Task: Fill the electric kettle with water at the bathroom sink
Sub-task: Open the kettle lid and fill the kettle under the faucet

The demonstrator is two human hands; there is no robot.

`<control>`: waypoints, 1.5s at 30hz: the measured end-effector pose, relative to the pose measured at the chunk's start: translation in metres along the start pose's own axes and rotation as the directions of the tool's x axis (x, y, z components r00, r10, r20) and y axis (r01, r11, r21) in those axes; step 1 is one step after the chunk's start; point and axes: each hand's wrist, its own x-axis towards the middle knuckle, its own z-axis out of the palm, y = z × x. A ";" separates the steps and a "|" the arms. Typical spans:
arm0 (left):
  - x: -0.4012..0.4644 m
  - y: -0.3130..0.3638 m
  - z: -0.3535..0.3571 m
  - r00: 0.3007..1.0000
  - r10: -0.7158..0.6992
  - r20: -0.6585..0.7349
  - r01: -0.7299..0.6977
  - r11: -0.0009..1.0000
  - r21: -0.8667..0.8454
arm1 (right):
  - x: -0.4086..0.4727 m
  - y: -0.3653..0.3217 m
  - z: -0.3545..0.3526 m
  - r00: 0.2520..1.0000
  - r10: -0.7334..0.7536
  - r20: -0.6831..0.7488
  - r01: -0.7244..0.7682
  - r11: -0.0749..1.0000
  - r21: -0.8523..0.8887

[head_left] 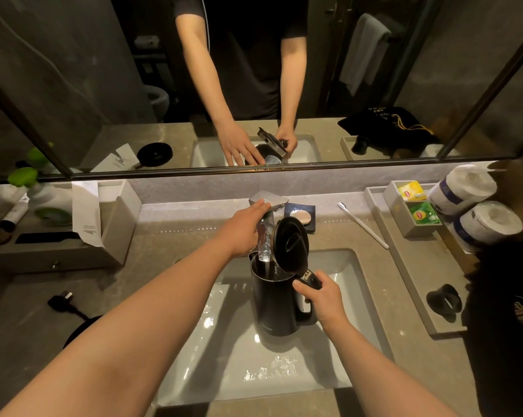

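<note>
A black electric kettle (pixel 273 305) stands upright in the white sink basin (pixel 353 284), its round lid (pixel 291 243) tipped open. My right hand (pixel 320 296) grips the kettle's handle at the top. Water (pixel 264 246) streams from the chrome faucet (pixel 273 201) down into the kettle's mouth. My left hand (pixel 243 228) reaches forward with its fingers resting on the faucet's flat lever.
The kettle's black base and plug (pixel 62 302) lie on the counter at left. A soap dish (pixel 302 216) and toothbrush (pixel 364 225) sit behind the sink. Right tray holds tea bags (pixel 416 203), toilet rolls (pixel 477 212) and a black cup (pixel 445 300). A mirror spans the back wall.
</note>
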 end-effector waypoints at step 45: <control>0.003 -0.005 0.004 1.000 0.009 -0.002 -0.009 1.000 0.001 | 0.004 0.007 0.001 1.000 -0.009 -0.008 0.009 0.999 0.053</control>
